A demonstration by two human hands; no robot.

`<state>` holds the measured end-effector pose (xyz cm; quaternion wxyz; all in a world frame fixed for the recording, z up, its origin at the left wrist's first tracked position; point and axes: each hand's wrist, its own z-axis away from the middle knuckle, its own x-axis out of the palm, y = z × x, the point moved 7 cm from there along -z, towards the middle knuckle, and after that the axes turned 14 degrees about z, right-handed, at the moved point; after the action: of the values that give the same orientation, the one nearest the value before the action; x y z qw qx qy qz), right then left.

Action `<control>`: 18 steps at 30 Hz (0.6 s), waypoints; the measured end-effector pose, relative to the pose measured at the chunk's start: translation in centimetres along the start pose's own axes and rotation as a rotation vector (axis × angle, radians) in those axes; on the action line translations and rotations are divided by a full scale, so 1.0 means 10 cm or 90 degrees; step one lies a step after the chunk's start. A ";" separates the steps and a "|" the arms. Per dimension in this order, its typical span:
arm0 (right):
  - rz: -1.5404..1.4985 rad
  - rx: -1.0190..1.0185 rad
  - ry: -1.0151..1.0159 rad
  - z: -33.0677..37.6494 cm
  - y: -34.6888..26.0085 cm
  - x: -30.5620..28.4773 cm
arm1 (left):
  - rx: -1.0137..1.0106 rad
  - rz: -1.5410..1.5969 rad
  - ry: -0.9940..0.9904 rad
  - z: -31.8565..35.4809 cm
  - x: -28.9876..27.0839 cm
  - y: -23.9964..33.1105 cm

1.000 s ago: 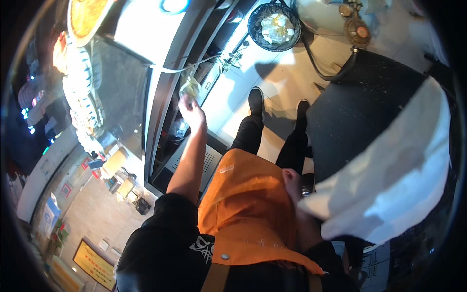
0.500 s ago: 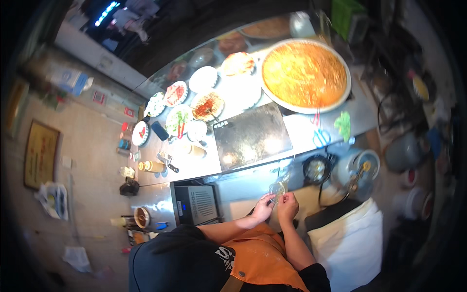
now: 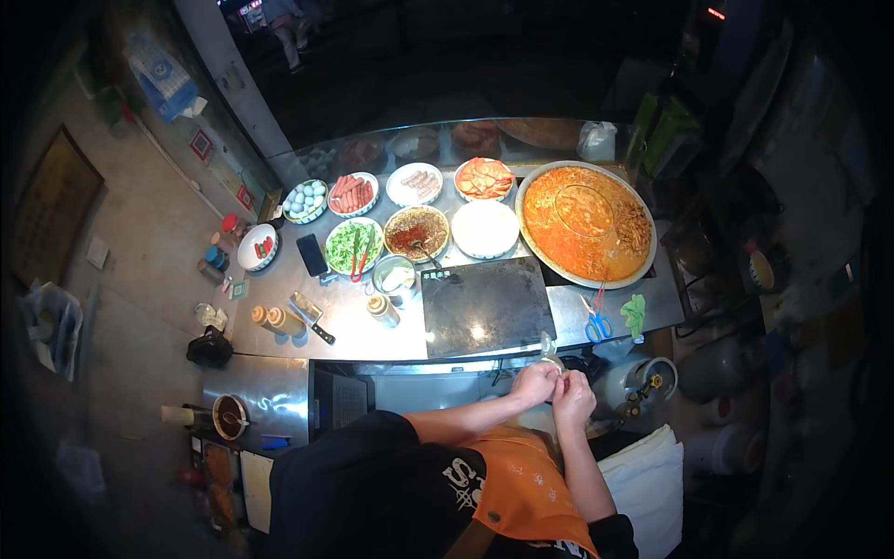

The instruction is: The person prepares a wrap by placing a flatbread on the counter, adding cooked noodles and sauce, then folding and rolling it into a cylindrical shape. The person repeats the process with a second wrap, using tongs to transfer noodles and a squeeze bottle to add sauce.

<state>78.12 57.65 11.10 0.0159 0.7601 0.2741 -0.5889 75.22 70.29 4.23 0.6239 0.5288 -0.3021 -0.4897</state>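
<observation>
Both my hands meet in front of the counter's near edge, just below the dark flat griddle plate (image 3: 489, 312). My left hand (image 3: 535, 383) is closed, its fingers pinching a thin, see-through crumpled plastic piece (image 3: 548, 347) that sticks up above the knuckles. Close against it, my right hand (image 3: 574, 401) is also closed, its fingertips on the lower part of the same plastic. Whether this is a bag or a glove I cannot tell. Scissors with blue handles (image 3: 598, 326) and a green crumpled item (image 3: 633, 317) lie on the counter beyond my right hand.
A wide pan of orange-red food (image 3: 587, 224) fills the far right. Bowls of sausages (image 3: 352, 193), eggs (image 3: 305, 200) and chopped greens with red tongs (image 3: 346, 244) stand far left. A cleaver (image 3: 310, 317) lies by sauce bottles (image 3: 284, 320). A gas cylinder (image 3: 641, 382) stands right.
The view has tilted and brightness has dropped, so the bowls show clearly. My hands have come closer together around the plastic, and less of it shows above the fingers.
</observation>
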 end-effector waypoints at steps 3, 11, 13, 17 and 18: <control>0.036 0.025 -0.014 -0.06 0.01 -0.10 | -0.218 0.386 -0.049 -0.26 0.27 -0.24; -0.037 0.198 0.066 0.25 0.23 -0.28 | -0.308 0.866 -0.635 -0.24 1.00 0.23; -0.002 0.229 0.110 0.36 0.33 -0.31 | -0.380 0.839 -0.617 -0.18 1.04 0.24; 0.036 0.265 0.049 0.58 0.45 -0.33 | -0.479 0.652 -0.554 -0.05 1.23 0.18; 0.028 0.272 0.098 0.66 0.47 -0.44 | -0.523 0.699 -0.624 0.07 1.32 0.24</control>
<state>73.59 49.62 11.61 -0.1536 0.7947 0.1269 -0.5733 79.78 57.71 4.86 0.7147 -0.2344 -0.5507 -0.3619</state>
